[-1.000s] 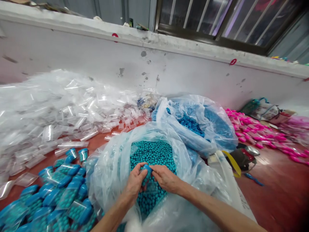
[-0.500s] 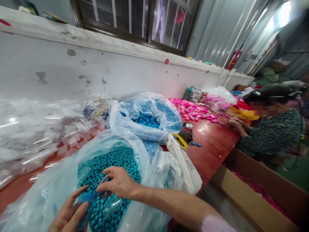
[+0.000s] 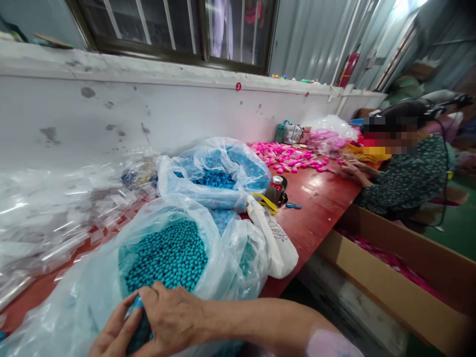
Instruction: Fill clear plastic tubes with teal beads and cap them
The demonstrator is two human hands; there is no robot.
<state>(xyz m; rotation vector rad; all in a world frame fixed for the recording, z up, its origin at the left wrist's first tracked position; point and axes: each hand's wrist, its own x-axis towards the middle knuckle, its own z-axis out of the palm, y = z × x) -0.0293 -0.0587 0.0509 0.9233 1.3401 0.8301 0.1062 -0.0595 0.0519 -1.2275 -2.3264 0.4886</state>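
Left hand [image 3: 117, 325] and right hand [image 3: 176, 317] both clasp the blue packet [image 3: 138, 333], best pinched upright, I'd say, with teal beads [image 3: 167, 255] just beyond them!

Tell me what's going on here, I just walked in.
A person's left hand and right hand are together on a small blue item, mostly hidden by the fingers. They're at the near side of an open plastic bag of teal beads. Behind it on the red table is a second bag, holding blue pieces. Farther right, a co-worker sits near scattered pink pieces.
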